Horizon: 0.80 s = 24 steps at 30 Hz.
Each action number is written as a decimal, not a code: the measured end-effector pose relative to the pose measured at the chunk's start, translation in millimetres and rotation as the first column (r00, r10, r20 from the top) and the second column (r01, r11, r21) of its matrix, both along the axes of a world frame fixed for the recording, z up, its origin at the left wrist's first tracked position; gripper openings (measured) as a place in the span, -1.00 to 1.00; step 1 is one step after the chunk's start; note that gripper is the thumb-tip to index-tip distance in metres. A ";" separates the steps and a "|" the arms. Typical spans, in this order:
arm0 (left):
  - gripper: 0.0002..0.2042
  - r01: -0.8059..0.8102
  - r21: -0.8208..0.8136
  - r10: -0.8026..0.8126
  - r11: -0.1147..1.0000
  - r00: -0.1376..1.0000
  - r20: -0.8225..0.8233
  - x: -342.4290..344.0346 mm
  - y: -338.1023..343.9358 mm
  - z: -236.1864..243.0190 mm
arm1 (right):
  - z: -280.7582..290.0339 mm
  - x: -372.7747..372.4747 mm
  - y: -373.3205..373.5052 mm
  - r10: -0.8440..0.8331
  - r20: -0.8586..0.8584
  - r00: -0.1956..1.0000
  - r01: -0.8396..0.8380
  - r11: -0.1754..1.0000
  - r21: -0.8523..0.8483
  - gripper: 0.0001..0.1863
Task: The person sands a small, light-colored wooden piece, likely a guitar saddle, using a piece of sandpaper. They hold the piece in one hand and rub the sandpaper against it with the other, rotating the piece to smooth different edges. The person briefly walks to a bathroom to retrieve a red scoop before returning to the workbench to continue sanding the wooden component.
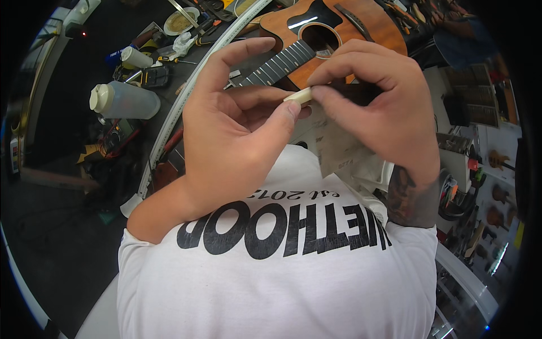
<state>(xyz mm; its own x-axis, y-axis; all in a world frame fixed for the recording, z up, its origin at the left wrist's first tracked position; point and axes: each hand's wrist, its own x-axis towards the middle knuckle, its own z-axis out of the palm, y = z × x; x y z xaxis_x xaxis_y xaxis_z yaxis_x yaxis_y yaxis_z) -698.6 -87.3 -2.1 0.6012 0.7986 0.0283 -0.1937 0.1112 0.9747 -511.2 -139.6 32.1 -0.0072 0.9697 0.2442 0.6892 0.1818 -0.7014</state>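
A small off-white bar [298, 97], shaped like a guitar nut or saddle blank, is held up between my hands. My left hand [234, 121] pinches its near end between the thumb and the fingers beneath, while its index finger arches away from the piece. At the far end, the thumb and index finger of my right hand [384, 93] close on the bar. Behind the hands lies an acoustic guitar [372, 50] with a wooden top; its dark fretboard [278, 65] shows between my hands. My right hand covers part of the guitar.
On the dark bench at left stand a translucent bottle [131, 100] with a cream lid, a white cup [137, 58] and a multimeter [119, 135]. A long white rule-like strip [169, 112] edges the bench. Hand tools [409, 14] lie beyond the guitar.
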 end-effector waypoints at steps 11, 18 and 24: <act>-0.45 0.003 -0.025 -0.004 1.000 1.000 -0.025 0.7 -1.4 -0.9 | -2.4 -1.1 3.9 0.056 0.071 0.996 -0.056 0.998 0.009 -0.89; -0.46 0.026 0.002 -0.026 1.000 0.999 -0.020 0.9 2.2 -1.9 | -2.9 5.7 1.0 0.059 -0.029 0.998 -0.061 0.997 -0.050 -0.89; -0.46 0.026 -0.023 -0.027 0.999 0.999 -0.027 2.3 1.2 1.2 | -3.9 5.6 4.9 0.075 -0.036 0.997 -0.075 0.997 -0.007 -0.90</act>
